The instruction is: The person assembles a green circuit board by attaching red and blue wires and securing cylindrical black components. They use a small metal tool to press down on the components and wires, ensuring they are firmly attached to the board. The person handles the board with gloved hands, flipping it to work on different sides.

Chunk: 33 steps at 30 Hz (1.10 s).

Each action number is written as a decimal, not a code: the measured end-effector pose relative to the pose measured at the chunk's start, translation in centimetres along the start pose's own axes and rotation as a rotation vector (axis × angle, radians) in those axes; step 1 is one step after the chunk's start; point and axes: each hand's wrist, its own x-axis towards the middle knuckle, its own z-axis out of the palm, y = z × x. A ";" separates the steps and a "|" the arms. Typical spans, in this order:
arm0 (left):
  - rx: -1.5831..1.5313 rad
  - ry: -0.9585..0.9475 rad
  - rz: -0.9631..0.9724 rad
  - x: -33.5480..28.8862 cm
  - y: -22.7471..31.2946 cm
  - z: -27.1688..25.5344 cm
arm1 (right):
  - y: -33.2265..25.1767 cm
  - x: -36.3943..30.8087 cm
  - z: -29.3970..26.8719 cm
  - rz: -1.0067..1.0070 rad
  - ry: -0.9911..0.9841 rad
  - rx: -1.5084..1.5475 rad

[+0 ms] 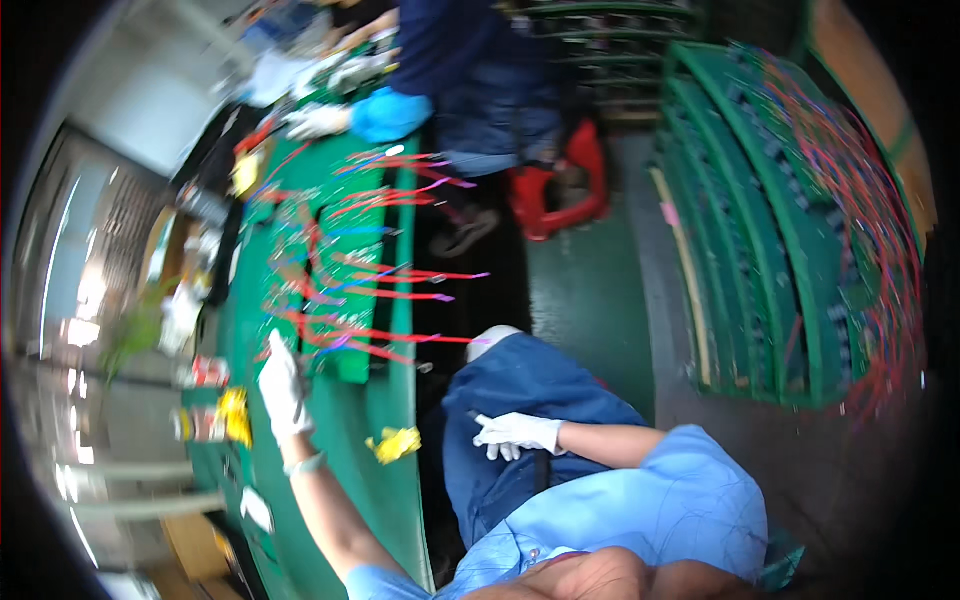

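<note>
Several bundles of red wires [385, 335] with purple and blue parts lie in rows across the green table [385, 500]. My left hand [285, 390], in a white glove, reaches over the table beside the near bundles, fingers stretched toward the wire ends. Motion blur softens its fingertips, and nothing shows plainly in it. Above my lap, my right hand [522, 432], also white-gloved, has its fingers bent together. A small dark-tipped thing [474, 413] shows at its fingertips; its kind is too small to make out.
A yellow crumpled piece [394, 445] lies near the table edge. Red-and-white containers [208, 373] stand at the left. Another person's gloved hand [318, 122] works at the far end. A red stool [560, 190] and green racks [750, 240] hung with wires stand to the right.
</note>
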 end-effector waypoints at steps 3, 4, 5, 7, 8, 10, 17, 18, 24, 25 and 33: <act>-0.081 -0.043 0.397 0.1 -0.6 0.9 | -0.3 -0.8 -0.9 -0.080 -0.111 0.041; -0.083 -0.049 0.367 -1.3 0.9 1.6 | -0.4 -1.2 -0.9 -0.132 -0.081 0.006; -0.095 -0.050 0.332 -2.9 2.1 2.0 | -0.9 -2.4 -1.3 -0.195 -0.026 -0.036; -0.088 -0.009 0.329 -3.3 1.1 0.8 | -2.7 -4.5 -2.1 -0.317 0.039 -0.129; -0.083 -0.029 0.333 -3.5 0.6 -0.4 | -5.2 -6.9 -2.4 -0.328 0.114 -0.102; -0.096 -0.079 0.367 -4.3 0.2 -2.1 | -5.2 -8.0 -6.4 -0.375 0.326 0.034; 0.048 -0.165 0.350 -3.6 -8.4 -10.2 | -8.0 -32.3 -18.1 -0.397 1.947 -1.467; 0.162 -0.144 0.375 -3.1 -10.9 -11.8 | -7.2 -36.1 -19.4 -0.683 1.997 -1.128; -0.038 0.043 0.181 -8.3 -11.2 -11.2 | -3.3 -53.0 -20.4 0.418 2.399 -1.415; -0.136 0.091 0.113 -9.1 -10.7 -11.2 | -3.9 -53.8 -19.4 0.711 2.245 -1.249; -0.192 0.017 0.105 -10.4 -12.6 -12.1 | -5.1 -56.6 -17.4 0.976 1.997 -1.338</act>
